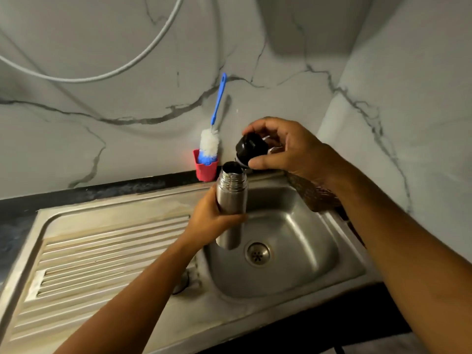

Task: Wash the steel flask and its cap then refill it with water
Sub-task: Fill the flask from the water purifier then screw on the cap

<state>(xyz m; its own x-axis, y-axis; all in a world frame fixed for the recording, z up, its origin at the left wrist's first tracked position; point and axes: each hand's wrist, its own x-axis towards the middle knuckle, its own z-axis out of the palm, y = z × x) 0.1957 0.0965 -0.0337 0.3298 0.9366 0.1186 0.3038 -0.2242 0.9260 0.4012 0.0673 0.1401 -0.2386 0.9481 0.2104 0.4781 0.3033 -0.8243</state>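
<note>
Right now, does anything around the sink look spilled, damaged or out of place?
Nothing spilled or broken. The flask is held in the left hand over the sink, its cap off in the right hand. Only the drainboard stands out: brownish streaks along its ridges, like staining rather than damage.

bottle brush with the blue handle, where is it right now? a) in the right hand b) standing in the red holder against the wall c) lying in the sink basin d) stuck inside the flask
b: the bottle brush stands bristle-end down in the red holder at the marble wall, behind the open flask; the right hand holds the black cap instead.
</note>
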